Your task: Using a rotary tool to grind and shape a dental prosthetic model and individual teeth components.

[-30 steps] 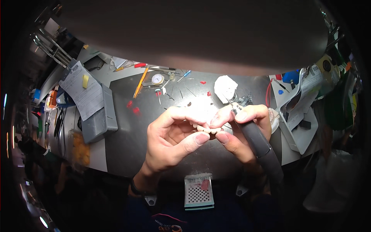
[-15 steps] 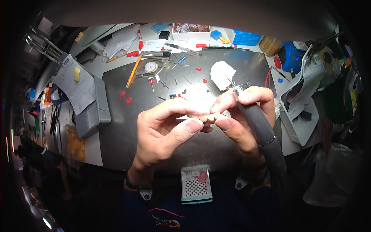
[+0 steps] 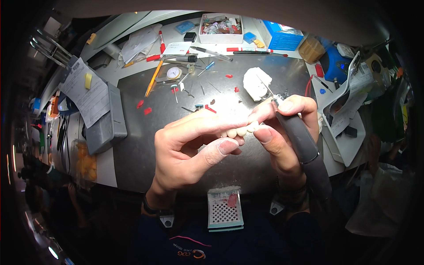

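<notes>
A short row of cream-coloured tooth crowns, joined like a dental bridge (image 3: 241, 131), is pinched between the fingertips of my left hand (image 3: 182, 152), over the dark bench mat. My right hand (image 3: 279, 148) grips a black rotary handpiece (image 3: 304, 143), its thin metal bur pointing up and away from the crowns. The right thumb and fingertips also meet the right end of the bridge. Just beyond the handpiece tip lies a white plaster model (image 3: 255, 83). Strong glare washes out the area behind my left fingers.
Loose burs, red scraps and a round dial gauge (image 3: 174, 73) lie on the mat (image 3: 137, 163). Pens and a white box of small parts (image 3: 221, 37) stand behind. A grey bin (image 3: 106, 128) is at left, a white tray (image 3: 340, 141) at right. A perforated metal plate (image 3: 225, 213) sits in front.
The bridge has turned so that more crown faces show. My right thumb has lifted slightly from its near side, and the view has tilted, showing more of the bench's back.
</notes>
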The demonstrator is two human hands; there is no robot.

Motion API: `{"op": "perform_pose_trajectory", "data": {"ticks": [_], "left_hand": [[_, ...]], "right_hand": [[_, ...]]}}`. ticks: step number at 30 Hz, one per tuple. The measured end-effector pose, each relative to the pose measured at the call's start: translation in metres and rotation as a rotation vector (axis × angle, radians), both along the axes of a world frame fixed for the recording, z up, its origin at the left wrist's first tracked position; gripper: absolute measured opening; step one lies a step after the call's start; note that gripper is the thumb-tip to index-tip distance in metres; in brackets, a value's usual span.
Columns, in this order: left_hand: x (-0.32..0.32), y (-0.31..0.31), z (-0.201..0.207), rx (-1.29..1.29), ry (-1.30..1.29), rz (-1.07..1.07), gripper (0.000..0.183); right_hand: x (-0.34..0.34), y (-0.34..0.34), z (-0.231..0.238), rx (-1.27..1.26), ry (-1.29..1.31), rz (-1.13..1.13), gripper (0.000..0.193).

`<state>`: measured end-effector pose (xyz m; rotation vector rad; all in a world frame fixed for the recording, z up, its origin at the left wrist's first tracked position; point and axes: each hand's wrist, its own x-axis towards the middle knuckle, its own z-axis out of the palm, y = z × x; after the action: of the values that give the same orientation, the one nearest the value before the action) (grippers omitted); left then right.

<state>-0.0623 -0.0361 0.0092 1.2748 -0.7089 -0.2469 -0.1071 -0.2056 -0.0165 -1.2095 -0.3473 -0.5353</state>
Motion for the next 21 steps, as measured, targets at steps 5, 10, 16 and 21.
{"op": "perform_pose_trajectory", "data": {"ticks": [5,10,16,21], "left_hand": [[0.0022,0.0020,-0.0009,0.036,-0.057,-0.013,0.027],[0.0025,0.0047,-0.0004,-0.003,-0.012,-0.025,0.029],[0.0004,0.0014,-0.0012,-0.009,-0.002,0.005,0.026],[0.0026,0.0029,-0.0039,0.011,0.079,0.027,0.012]], "right_hand": [[-0.0007,-0.0012,0.0003,-0.022,-0.001,-0.004,0.042],[-0.0010,-0.0011,0.0010,-0.034,0.003,-0.004,0.042],[0.0002,0.0011,0.0003,-0.013,-0.011,-0.005,0.041],[0.0042,0.0076,-0.0041,-0.221,-0.173,-0.129,0.037]]}}
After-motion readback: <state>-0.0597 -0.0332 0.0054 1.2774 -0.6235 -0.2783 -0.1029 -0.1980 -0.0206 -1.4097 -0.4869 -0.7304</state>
